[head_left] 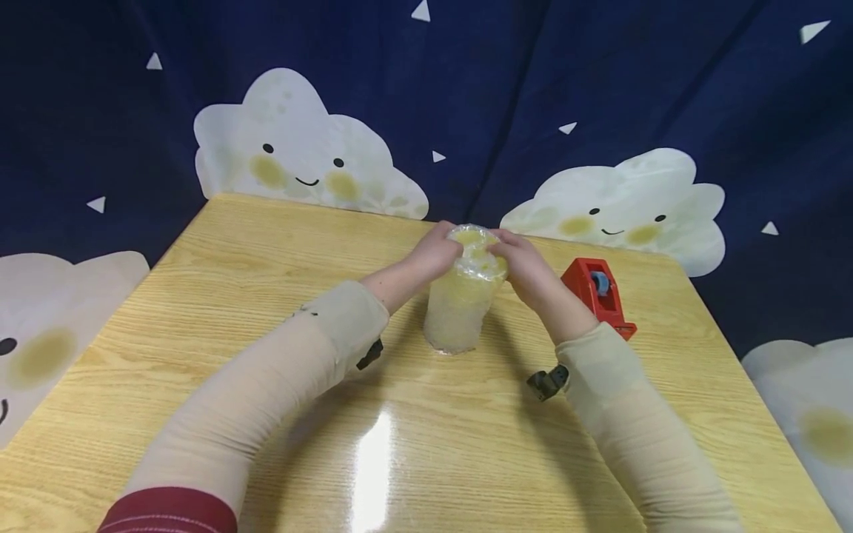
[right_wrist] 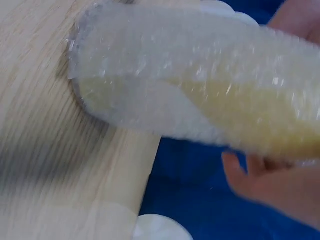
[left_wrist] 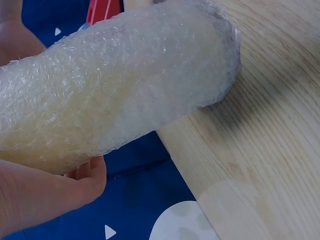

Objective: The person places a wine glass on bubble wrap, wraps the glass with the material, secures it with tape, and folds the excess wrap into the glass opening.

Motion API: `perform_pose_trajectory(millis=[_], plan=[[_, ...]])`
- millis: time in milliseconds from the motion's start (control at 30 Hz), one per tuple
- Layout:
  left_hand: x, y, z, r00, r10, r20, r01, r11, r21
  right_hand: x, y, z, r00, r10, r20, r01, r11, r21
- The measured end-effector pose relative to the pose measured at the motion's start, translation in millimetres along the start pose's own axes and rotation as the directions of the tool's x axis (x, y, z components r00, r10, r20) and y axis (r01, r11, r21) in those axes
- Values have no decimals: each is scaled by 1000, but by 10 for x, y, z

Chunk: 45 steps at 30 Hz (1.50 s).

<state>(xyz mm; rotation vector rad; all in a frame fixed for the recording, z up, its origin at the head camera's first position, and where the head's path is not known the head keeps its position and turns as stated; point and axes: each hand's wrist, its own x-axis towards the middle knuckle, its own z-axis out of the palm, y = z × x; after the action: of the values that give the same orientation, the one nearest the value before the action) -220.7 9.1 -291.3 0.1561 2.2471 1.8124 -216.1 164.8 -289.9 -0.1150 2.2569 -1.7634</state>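
A tall cylinder wrapped in bubble wrap [head_left: 460, 314] stands near the far side of the table, with something yellowish showing through the layers. My left hand [head_left: 435, 252] grips its upper end from the left, thumb at the top edge. From the opposite side my right hand [head_left: 526, 268] holds the same end, its thumb on the top face. In the left wrist view the clear wrap [left_wrist: 165, 65] looks crinkled, and the left fingers [left_wrist: 92, 177] lie along its side. The right wrist view shows the right fingers [right_wrist: 240, 175] against the wrapped side. What is inside stays hidden.
Just right of my right hand is a red tape dispenser [head_left: 595, 292] with a blue roll. The wooden table [head_left: 266, 259] ends at a dark blue curtain [head_left: 480, 89] printed with clouds. Small black cameras hang at both wrists.
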Motion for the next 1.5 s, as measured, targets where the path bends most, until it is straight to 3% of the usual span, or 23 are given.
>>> perform_pose_trajectory(millis=[133, 267, 400, 667, 800, 967, 1100, 1300, 1500], plan=[[-4, 3, 1, 1000, -22, 22, 22, 1000, -14, -8, 55, -107, 982, -53, 179, 33, 993, 113], [-2, 6, -2, 999, -28, 30, 28, 1000, -10, -17, 56, -152, 969, -61, 240, 37, 994, 102], [-2, 5, -7, 999, -33, 32, 32, 999, 10, -19, 21, -128, 977, -27, 211, 21, 999, 32], [-28, -10, -48, 998, -10, 54, 6, 996, 84, -25, -52, -18, 997, 64, 46, -59, 993, -107], [-54, -33, -116, 992, 20, 121, -37, 989, 144, -31, -55, -11, 997, 70, 22, -66, 985, -157], [-93, -56, -186, 970, 83, 229, -125, 976, 179, -45, -62, -18, 997, 77, -5, -77, 981, -177], [-107, -70, -193, 964, 118, 239, -172, 961, 219, -63, -57, -34, 998, 67, -2, -67, 982, -176], [-127, -91, -217, 972, 135, 191, -175, 962, 210, -90, 19, -144, 994, -1, 106, 22, 980, -196], [-106, -110, -305, 960, 157, 234, -211, 951, 228, -150, 103, -274, 956, -100, 277, 171, 954, -245]])
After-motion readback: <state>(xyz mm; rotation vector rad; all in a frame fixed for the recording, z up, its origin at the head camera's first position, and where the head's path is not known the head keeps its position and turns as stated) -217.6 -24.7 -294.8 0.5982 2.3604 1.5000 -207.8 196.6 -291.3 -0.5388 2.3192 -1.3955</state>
